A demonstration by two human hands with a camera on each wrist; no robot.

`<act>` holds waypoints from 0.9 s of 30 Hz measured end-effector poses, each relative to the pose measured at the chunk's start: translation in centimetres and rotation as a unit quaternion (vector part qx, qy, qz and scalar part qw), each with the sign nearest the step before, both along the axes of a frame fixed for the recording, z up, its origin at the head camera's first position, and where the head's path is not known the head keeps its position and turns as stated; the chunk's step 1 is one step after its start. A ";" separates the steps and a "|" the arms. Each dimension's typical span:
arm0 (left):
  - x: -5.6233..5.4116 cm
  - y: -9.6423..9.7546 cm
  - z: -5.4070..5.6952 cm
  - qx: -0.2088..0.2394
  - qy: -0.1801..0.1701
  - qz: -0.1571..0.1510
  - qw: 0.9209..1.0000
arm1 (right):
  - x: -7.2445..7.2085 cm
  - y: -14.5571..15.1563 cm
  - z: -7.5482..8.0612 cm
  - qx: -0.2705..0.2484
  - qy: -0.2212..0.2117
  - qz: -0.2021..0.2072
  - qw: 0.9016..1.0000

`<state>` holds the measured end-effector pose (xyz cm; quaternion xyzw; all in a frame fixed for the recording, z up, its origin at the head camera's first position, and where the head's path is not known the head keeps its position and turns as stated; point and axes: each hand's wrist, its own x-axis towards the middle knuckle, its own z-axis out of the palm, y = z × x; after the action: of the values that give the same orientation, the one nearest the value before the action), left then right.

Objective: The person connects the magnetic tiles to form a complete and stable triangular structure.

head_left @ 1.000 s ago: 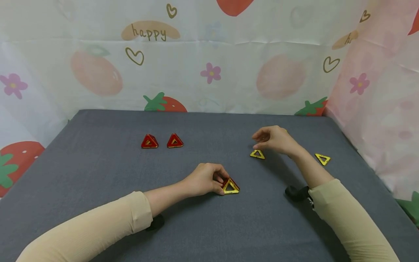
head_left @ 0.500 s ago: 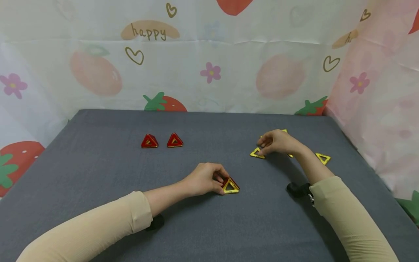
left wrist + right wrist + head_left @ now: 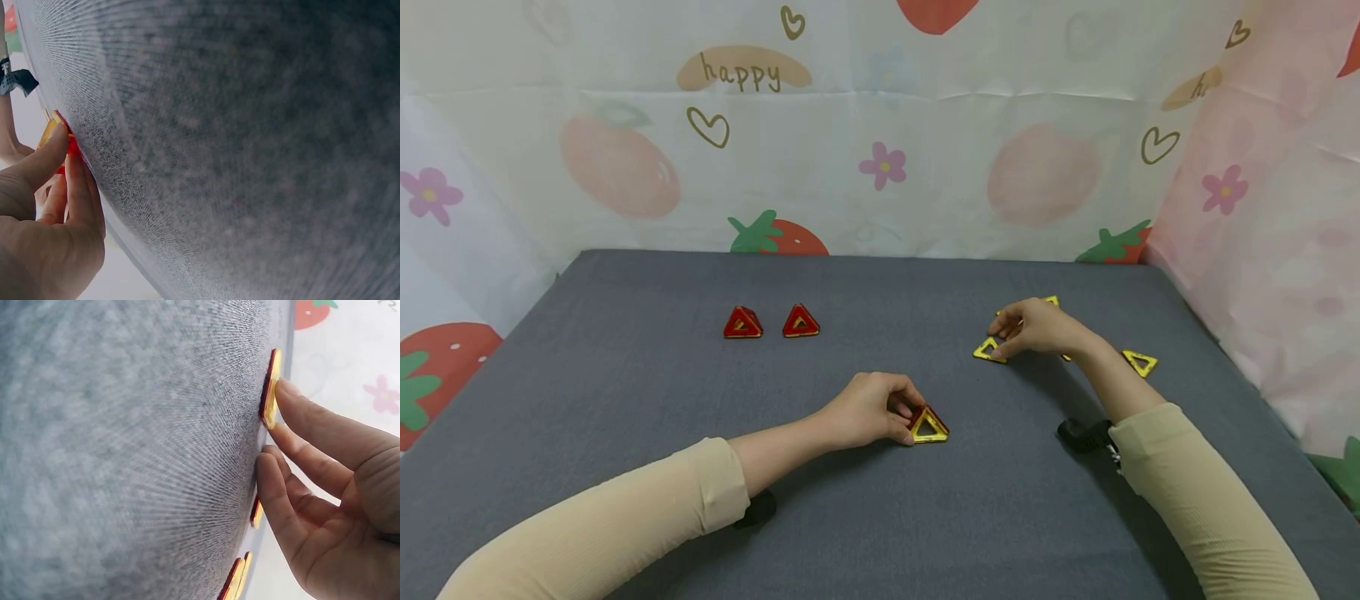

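Observation:
In the head view my left hand (image 3: 868,412) pinches a small pyramid of red and yellow triangular magnetic tiles (image 3: 942,436), standing on the cloth at centre. The left wrist view shows the thumb against the pyramid's yellow face (image 3: 47,131) and fingertips at its red part. My right hand (image 3: 1037,327) is farther back on the right. Its thumb and index finger pinch a yellow triangular magnetic tile (image 3: 981,352) that lies flat. In the right wrist view the thumb tip touches this tile's yellow face (image 3: 271,403), while the index fingertip is partly hidden at its end.
Two red pyramids (image 3: 742,324) stand at the back left of the grey cloth-covered table (image 3: 662,400). Another yellow tile (image 3: 1141,363) lies right of my right forearm. More yellow tiles (image 3: 1051,300) show partly behind my right hand. A printed curtain (image 3: 940,125) closes off the back.
My right hand has shifted slightly right and lowered its thumb onto the yellow tile, uncovering parts of other tiles behind it. My left hand and the pyramid have stayed put.

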<state>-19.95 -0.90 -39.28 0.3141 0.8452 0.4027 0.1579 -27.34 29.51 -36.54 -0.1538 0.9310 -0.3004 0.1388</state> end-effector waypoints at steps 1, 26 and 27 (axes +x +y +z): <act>0.0 0.0 0.0 0.000 0.000 0.000 1.000 | 0.0 0.0 0.0 0.001 0.000 0.000 1.000; 0.1 0.0 0.1 0.000 -0.003 0.005 1.000 | 0.1 -0.9 0.5 -0.011 -0.003 0.027 1.000; 0.1 0.0 0.1 0.001 -0.004 0.005 1.000 | 0.2 -0.9 0.5 -0.015 -0.003 0.033 0.999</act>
<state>-19.88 -0.91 -39.14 0.3089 0.8457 0.4051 0.1588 -27.17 28.64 -36.04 -0.1853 0.9205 -0.3100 0.1491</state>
